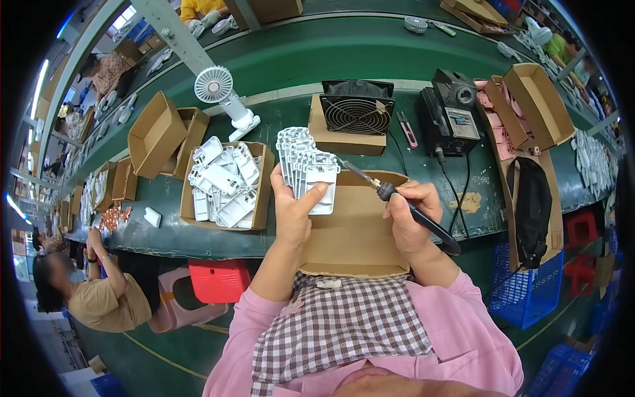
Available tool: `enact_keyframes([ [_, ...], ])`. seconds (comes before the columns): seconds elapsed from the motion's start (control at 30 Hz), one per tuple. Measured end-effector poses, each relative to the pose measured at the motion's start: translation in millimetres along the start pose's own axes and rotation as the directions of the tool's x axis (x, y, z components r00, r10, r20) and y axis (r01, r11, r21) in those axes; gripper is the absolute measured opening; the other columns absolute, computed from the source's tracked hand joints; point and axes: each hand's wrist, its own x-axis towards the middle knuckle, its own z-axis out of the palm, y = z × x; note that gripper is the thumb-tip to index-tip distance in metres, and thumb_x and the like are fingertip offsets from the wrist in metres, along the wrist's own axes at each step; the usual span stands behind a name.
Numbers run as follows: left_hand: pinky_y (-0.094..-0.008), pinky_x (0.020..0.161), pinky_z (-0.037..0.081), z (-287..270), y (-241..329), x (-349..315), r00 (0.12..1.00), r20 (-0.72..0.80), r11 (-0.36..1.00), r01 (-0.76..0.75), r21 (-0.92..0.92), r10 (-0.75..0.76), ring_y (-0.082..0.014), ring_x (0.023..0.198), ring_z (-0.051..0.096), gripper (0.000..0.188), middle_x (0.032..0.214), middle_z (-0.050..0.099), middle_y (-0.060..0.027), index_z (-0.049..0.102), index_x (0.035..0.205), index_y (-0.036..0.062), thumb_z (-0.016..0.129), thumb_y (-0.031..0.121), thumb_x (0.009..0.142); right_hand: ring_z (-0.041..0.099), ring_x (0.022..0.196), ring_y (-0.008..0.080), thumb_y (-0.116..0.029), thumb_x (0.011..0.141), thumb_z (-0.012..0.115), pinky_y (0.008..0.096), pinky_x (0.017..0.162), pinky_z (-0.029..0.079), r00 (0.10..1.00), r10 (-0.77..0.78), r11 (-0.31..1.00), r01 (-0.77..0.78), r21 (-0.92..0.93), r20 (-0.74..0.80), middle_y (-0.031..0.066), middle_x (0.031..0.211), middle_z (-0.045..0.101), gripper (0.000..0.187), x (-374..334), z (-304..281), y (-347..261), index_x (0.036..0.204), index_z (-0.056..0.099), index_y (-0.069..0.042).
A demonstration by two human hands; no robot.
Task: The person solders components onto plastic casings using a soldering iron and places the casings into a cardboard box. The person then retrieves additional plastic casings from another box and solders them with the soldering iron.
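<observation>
My left hand (296,206) is closed around a fanned stack of white plastic housings (320,192), thumb on the front one. In my right hand (415,215) is a soldering iron (426,223) with a black handle, held like a pen. Its metal tip points up and left, close to the upper right corner of the front housing; whether it touches cannot be told. Below both hands lies a shallow cardboard tray (357,255). Left of my left hand stands a cardboard box (263,192) filled with loose white housings (225,182).
Beyond the tray stand a black box fan (357,109), pink-handled snips (407,130) and a black soldering station (451,122) with cables. A white handheld fan (221,99) stands back left. At right, a cardboard box (529,119) holds pink parts, near a black bag (531,205). A co-worker (109,291) sits left.
</observation>
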Motion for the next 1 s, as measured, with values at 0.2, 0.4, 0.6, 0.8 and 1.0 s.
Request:
enact_keyframes([
  [0.2,-0.0296,0.09,0.046,-0.6,2.5,3.2,1.0,0.002,1.0,0.003,0.03,-0.003,-0.0162,0.104,0.055,0.072,0.116,0.051,-0.0105,0.024,0.131,0.0025,0.071,-0.001,0.076,0.056,0.066,0.0077,0.001,0.081,0.067,0.0208,0.059,0.045,0.998,0.058,0.99,-0.06,-0.125,-0.017,0.0068,0.078,0.062,0.014,5.2,8.5,1.6,0.086,0.054,-0.001],
  [0.4,-0.0299,0.089,0.046,0.2,2.7,4.6,1.0,-0.002,0.999,0.003,0.045,-0.003,-0.0158,0.103,0.055,0.073,0.115,0.051,-0.0104,0.024,0.131,0.0025,0.072,0.0,0.075,0.057,0.065,0.0089,-0.002,0.08,0.069,0.0222,0.059,0.046,1.0,0.023,0.981,-0.024,-0.194,-0.008,0.0074,0.076,0.063,0.016,4.7,5.1,7.1,0.083,0.053,-0.002],
  [0.6,-0.0319,0.09,0.047,-1.4,-0.3,4.3,1.0,-0.004,0.997,-0.021,0.071,0.022,-0.0181,0.104,0.056,0.068,0.116,0.053,-0.0102,0.027,0.13,0.0036,0.068,-0.004,0.076,0.058,0.063,0.0098,-0.003,0.08,0.069,0.0229,0.058,0.046,0.998,-0.017,0.959,0.032,-0.283,0.056,0.0079,0.075,0.064,0.016,6.9,6.1,1.2,0.082,0.053,-0.002],
  [0.8,-0.0307,0.09,0.047,-1.6,1.2,3.6,1.0,-0.012,0.995,-0.016,0.102,0.017,-0.0173,0.103,0.056,0.07,0.116,0.052,-0.01,0.026,0.132,0.0036,0.068,-0.005,0.076,0.057,0.063,0.0099,-0.003,0.081,0.068,0.0232,0.057,0.046,0.998,0.008,0.959,0.009,-0.285,0.056,0.0082,0.075,0.063,0.016,6.8,5.8,1.3,0.082,0.053,-0.002],
  [1.0,-0.0301,0.09,0.047,-0.2,2.9,2.9,1.0,-0.019,0.994,-0.01,0.108,0.012,-0.0171,0.104,0.055,0.071,0.117,0.051,-0.01,0.025,0.132,0.0036,0.068,-0.004,0.076,0.057,0.062,0.0098,-0.003,0.081,0.068,0.023,0.056,0.046,0.999,0.018,0.958,-0.003,-0.288,0.05,0.0077,0.074,0.063,0.015,6.4,5.4,3.2,0.082,0.053,-0.002],
])
